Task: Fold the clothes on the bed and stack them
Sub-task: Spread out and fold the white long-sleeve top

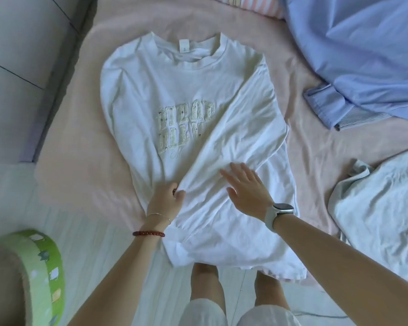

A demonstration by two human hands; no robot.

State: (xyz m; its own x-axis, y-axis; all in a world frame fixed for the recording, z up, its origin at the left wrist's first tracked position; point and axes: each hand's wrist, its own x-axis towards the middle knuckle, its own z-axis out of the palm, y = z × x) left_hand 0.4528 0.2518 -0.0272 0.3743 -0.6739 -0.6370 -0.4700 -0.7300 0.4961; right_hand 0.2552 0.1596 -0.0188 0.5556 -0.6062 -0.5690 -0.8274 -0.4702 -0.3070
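Note:
A white T-shirt (pixel 151 95) with pale embroidered lettering lies face up on the pink bed (pixel 76 161), collar at the far end. Its right sleeve and side are folded diagonally across the chest. My left hand (pixel 166 203) pinches the tip of that folded sleeve near the shirt's lower left. My right hand (pixel 246 191), with a watch on the wrist, lies flat with fingers spread on the folded cloth beside it. The hem hangs over the bed's near edge.
A crumpled blue shirt (pixel 363 55) lies at the far right of the bed. A pale grey-green garment (pixel 382 208) is heaped at the near right. A green-rimmed round object (pixel 45 267) stands on the floor at lower left. A striped pillow (pixel 252 2) lies at the head.

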